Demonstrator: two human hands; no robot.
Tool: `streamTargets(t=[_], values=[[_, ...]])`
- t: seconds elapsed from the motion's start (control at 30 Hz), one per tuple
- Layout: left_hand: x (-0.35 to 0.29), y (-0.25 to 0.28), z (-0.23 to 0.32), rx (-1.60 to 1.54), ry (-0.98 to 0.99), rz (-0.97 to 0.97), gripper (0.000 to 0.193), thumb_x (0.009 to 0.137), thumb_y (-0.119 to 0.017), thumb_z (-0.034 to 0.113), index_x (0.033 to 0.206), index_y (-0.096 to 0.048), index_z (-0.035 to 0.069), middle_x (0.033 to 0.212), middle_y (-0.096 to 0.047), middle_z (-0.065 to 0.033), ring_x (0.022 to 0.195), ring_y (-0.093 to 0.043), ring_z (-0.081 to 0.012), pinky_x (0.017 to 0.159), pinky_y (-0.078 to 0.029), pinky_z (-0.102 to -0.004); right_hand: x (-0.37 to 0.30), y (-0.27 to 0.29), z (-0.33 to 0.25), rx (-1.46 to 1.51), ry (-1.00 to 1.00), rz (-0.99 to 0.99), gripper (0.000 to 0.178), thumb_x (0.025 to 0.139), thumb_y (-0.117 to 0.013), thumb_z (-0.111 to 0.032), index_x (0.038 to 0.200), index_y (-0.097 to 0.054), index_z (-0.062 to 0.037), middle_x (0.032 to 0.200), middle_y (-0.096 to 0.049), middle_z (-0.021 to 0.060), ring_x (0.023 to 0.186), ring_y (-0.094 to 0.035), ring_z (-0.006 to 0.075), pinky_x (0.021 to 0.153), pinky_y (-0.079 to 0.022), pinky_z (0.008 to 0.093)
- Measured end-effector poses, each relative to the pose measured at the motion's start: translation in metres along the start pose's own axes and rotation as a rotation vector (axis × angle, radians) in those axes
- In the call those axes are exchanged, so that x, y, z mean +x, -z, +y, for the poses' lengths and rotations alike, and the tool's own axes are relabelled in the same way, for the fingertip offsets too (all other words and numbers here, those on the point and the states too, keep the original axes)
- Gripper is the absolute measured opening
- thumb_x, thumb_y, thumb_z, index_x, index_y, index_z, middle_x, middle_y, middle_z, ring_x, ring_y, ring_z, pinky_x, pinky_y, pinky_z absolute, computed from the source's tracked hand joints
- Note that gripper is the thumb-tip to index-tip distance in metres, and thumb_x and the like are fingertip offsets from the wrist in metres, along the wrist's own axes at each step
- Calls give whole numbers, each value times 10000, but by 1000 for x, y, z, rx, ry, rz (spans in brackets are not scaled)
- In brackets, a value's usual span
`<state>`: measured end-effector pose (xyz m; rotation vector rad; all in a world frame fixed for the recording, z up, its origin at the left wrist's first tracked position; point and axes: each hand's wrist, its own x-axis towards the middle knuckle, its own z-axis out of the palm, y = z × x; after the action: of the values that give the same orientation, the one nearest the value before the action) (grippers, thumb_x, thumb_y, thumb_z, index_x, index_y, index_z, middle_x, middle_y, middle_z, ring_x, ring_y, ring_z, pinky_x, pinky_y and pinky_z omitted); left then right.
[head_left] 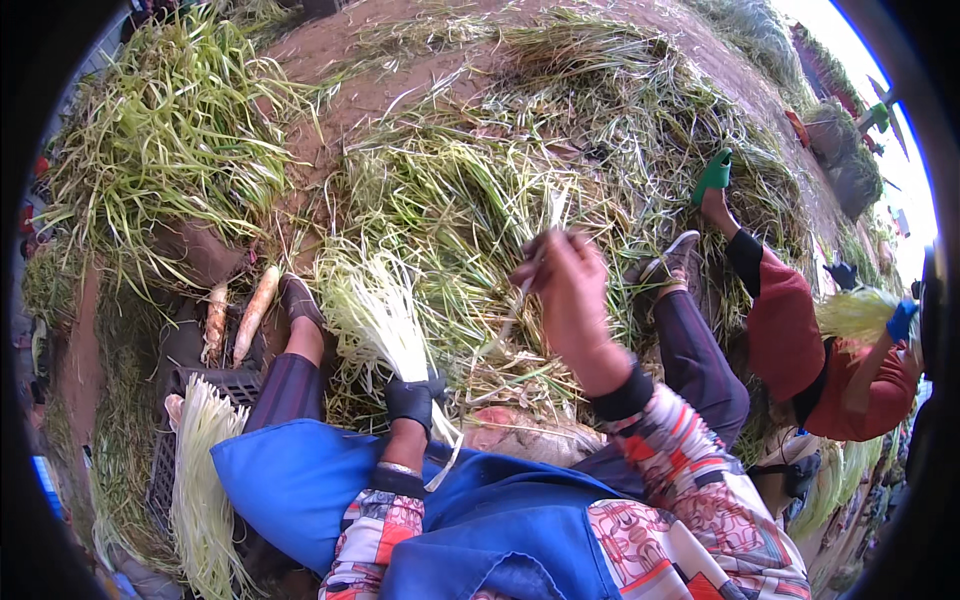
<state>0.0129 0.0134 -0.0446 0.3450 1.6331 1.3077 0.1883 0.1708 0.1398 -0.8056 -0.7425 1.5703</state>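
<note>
My left hand (412,398), in a dark glove, is wrapped round a bunch of yellow chives (385,310), white stems at the grip and pale leaves fanned away from me. A few loose strands hang below this fist. To the right my bare right hand (572,290) is raised over the heap, its fingers pinched and slightly blurred. A thin pale leaf strand (513,318) shows at its fingertips. Under both hands spreads a heap of green and yellowed leaves (470,210). My blue apron (300,480) covers my lap.
Pale chives (205,490) lie on a dark plastic crate (232,385) at left. Two dirty whitish cylindrical pieces (257,313) are near my left foot, below a tall leaf pile (170,140). Close on my right sits a person in red (800,340), one foot in a green shoe (713,177).
</note>
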Motion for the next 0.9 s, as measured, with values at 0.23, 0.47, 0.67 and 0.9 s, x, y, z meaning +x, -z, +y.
streamTargets(t=[0.23, 0.47, 0.67, 0.9], values=[[10, 9, -8, 363, 150, 54, 183, 659, -759, -2, 832, -702, -18, 737, -689, -77, 617, -655, -174, 572, -532, -330, 32, -11, -121, -156, 108, -337, 150, 939, -581, -155, 930, -600, -6, 816, -648, 90, 623, -600, 145, 589, -499, 278], [-29, -23, 54, -184, 5, -212, 325, 745, -775, 46, 1054, -675, 22, 960, -681, -35, 744, -625, -114, 568, -495, -253, -8, 10, 52, -449, -465, -92, 196, 838, -677, -136, 917, -647, 41, 755, -630, 55, 644, -526, 127, 598, -402, 276], [-38, -29, 67, -341, 190, -284, 266, 769, -760, 77, 999, -629, 49, 769, -615, -13, 611, -587, -122, 522, -473, -255, -32, -2, 124, -444, -587, -123, 297, 866, -663, -257, 894, -633, 38, 702, -589, 74, 632, -520, 160, 573, -412, 325], [-23, -10, 70, -654, 329, -289, 274, 901, -615, 106, 1156, -605, 7, 866, -665, -43, 624, -579, -95, 543, -484, -244, -42, 48, 73, -881, -410, -842, 492, 970, -513, -450, 868, -645, 14, 700, -595, 79, 649, -543, 174, 602, -456, 350]])
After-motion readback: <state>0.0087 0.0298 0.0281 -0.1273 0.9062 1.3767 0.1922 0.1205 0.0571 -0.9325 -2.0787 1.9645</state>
